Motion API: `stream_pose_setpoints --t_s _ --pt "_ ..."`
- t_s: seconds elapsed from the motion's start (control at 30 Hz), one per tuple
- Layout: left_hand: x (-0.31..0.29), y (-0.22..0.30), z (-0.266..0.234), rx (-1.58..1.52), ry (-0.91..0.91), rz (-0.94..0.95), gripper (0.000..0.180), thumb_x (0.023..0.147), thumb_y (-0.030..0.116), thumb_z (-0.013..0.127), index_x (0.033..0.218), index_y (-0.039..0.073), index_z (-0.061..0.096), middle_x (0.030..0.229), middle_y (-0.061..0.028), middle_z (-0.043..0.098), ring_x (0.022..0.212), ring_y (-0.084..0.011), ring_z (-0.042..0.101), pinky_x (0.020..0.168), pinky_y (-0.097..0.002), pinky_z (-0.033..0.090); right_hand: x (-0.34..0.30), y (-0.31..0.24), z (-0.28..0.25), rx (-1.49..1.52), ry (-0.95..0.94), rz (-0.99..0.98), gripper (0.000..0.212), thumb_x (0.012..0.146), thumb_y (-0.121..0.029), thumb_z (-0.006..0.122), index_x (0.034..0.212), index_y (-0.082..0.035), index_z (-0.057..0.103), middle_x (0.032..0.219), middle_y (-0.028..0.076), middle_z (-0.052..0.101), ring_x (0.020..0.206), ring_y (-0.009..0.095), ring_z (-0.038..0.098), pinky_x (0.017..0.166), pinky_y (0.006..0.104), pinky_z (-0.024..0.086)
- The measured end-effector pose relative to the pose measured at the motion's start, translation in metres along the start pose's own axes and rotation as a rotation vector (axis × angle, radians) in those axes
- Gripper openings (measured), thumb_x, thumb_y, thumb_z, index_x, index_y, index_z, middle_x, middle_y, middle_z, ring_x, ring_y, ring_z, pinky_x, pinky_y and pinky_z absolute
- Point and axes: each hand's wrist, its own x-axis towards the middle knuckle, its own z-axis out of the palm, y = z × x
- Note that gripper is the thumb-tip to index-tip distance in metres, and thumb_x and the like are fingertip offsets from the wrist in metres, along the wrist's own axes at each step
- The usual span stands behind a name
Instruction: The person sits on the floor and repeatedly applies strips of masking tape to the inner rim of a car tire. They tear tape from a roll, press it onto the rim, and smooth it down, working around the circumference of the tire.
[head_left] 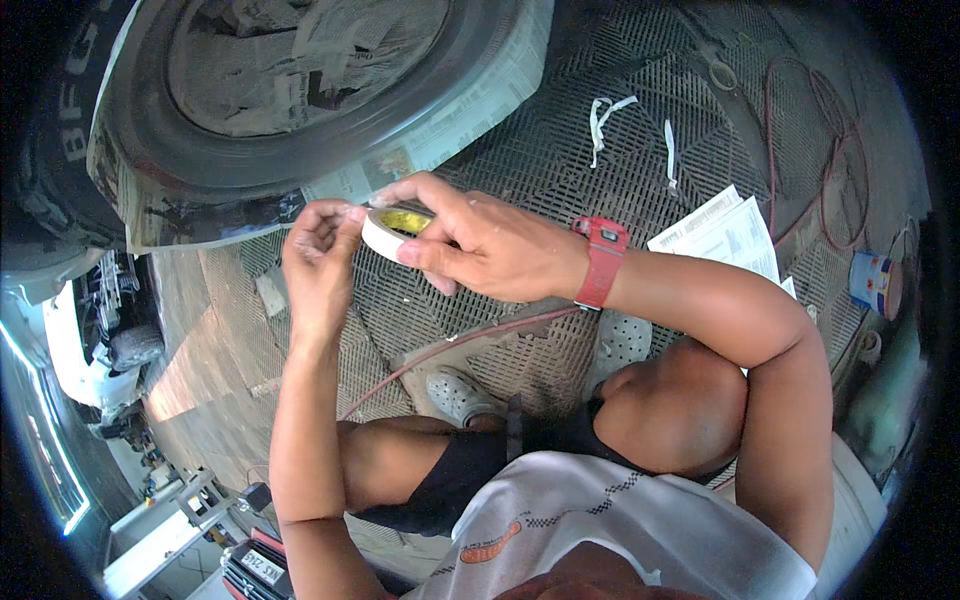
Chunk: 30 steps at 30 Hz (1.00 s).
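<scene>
A roll of pale masking tape [381, 240] with a yellow inner core is in my right hand [505, 240], the thumb and fingers closed round its edge. A red watch [602, 262] is on that wrist. My left hand [318, 255] is pinched closed at the left side of the roll, where the tape's loose end seems to be; the fingertips partly hide it. Just beyond both hands is a large dark wheel rim [310, 158]. Newspaper [455, 135] lines its outer edge, and more paper covers its centre.
Torn tape strips [671, 155] and printed papers [725, 240] lie on the grated mat [570, 210] to the right. A red hose [480, 330] crosses the floor. Near the right edge is a blue can [872, 280]. A tire [65, 130] stands at far left.
</scene>
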Motion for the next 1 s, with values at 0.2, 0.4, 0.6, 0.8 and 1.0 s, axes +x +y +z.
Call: stream_pose_setpoints --t_s 0.2,0.4,0.6,0.8,1.0 --pt "0.01 0.015 -0.027 0.189 0.136 0.123 0.011 0.099 0.009 0.075 0.101 0.001 0.068 0.089 -0.0022 0.069 0.083 -0.0086 0.063 0.081 -0.024 0.051 -0.003 0.04 -0.018 -0.064 -0.123 0.279 0.029 0.112 -0.029 0.048 0.126 -0.005 0.053 0.065 0.008 0.069 0.059 0.023 0.072 0.055 0.0376 0.057" --pt "0.006 0.021 -0.013 0.259 0.091 0.082 0.012 0.099 0.011 0.075 0.101 0.001 0.069 0.089 -0.0028 0.069 0.084 -0.0088 0.063 0.081 -0.0243 0.051 -0.014 0.053 -0.014 -0.056 -0.105 0.387 0.023 0.111 -0.028 0.051 0.114 -0.007 0.059 0.065 0.007 0.068 0.054 0.023 0.07 0.05 0.0377 0.056" --pt "0.03 -0.008 -0.085 0.489 0.358 0.232 0.02 0.099 0.017 0.076 0.101 -0.002 0.069 0.089 -0.0045 0.069 0.083 -0.0111 0.064 0.08 -0.0265 0.051 -0.044 0.072 -0.013 -0.799 -0.136 -0.716 0.015 0.094 -0.018 0.059 0.108 -0.013 0.057 0.066 0.009 0.063 0.058 0.031 0.067 0.051 0.047 0.053" --pt "0.011 0.031 -0.035 0.729 0.234 0.332 0.013 0.095 0.008 0.078 0.101 0.0 0.07 0.09 -0.007 0.071 0.083 -0.015 0.065 0.081 -0.0299 0.052 -0.118 0.169 -0.059 -1.228 -0.381 0.094 0.063 0.091 -0.007 0.054 0.154 -0.006 0.047 0.061 0.015 0.062 0.071 0.033 0.073 0.061 0.0471 0.055" --pt "0.017 0.049 0.01 0.93 0.03 0.636 0.016 0.089 0.005 0.079 0.101 0.0 0.069 0.095 -0.0125 0.069 0.086 -0.0283 0.069 0.08 -0.0358 0.054 -0.107 0.172 -0.075 -1.138 -0.208 0.099 0.042 0.093 -0.025 0.067 0.129 -0.005 0.064 0.09 0.017 0.072 0.087 0.037 0.073 0.076 0.0517 0.057"
